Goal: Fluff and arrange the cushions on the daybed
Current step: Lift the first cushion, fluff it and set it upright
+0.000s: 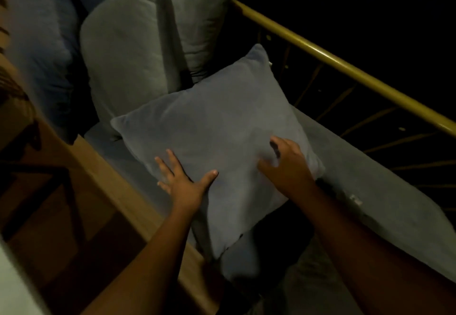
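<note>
A square grey-blue cushion (217,132) lies tilted on the daybed mattress (365,181), one corner pointing at the rail. My left hand (183,179) rests flat on its lower left edge, fingers spread. My right hand (287,164) presses on its right side with fingers curled, slightly blurred. Behind it two larger pale grey cushions (128,50) (199,13) lean upright. A darker blue cushion (47,43) stands at the far left.
A brass-coloured rail (345,68) with thin spokes runs along the far side of the daybed. A wooden frame edge (118,181) borders the near side. The surroundings beyond the rail are dark.
</note>
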Demonstrator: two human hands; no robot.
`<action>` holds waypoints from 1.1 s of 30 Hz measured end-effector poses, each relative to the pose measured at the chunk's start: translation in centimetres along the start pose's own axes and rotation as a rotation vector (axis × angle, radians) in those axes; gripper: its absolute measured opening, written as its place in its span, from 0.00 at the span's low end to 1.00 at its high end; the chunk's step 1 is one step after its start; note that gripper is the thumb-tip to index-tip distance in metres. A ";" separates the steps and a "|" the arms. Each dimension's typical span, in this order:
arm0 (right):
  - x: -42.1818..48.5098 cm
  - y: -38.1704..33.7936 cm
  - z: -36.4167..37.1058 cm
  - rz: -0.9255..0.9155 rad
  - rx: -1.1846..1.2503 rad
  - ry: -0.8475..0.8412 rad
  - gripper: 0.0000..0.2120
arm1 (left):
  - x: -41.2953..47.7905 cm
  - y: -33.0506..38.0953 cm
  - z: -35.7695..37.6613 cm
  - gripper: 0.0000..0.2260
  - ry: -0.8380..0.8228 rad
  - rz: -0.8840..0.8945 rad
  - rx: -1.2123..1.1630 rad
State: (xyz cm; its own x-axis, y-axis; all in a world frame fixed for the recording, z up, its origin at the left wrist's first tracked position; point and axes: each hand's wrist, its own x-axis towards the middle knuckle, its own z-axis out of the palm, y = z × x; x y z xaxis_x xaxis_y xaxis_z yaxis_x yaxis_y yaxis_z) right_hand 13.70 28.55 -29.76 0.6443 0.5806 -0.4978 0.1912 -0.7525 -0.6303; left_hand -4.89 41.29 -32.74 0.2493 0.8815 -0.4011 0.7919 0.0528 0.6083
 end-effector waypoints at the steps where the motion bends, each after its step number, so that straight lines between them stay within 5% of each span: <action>1: 1.2 -0.4 0.3 -0.010 -0.015 0.013 0.36 | 0.6 -0.5 0.3 0.56 0.014 -0.024 -0.031; 8: 8.2 -1.5 0.5 0.002 -0.035 0.129 0.47 | 5.1 -5.0 -0.1 0.59 0.001 -0.203 -0.359; 14: 12.7 1.4 0.3 0.205 0.068 0.009 0.67 | 6.7 -6.9 0.7 0.49 -0.005 -0.324 -0.536; 19: 10.9 0.9 0.1 0.208 0.199 0.043 0.55 | 5.4 -6.7 0.7 0.35 -0.116 -0.364 -0.680; 28: 4.3 1.0 -2.9 0.198 0.417 0.159 0.42 | -0.3 -0.4 -2.2 0.46 -0.076 -0.230 -0.710; 33: -0.3 1.0 -6.7 0.069 0.492 0.204 0.55 | -2.4 5.8 -3.9 0.39 -0.036 0.066 -0.646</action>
State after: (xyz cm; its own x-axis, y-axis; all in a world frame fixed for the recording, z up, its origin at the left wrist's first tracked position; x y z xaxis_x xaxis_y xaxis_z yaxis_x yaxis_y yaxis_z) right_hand 18.66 25.59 -26.25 0.7835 0.4257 -0.4528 -0.1948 -0.5236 -0.8294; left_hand -3.00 41.32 -25.61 0.3131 0.8769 -0.3647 0.2828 0.2805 0.9172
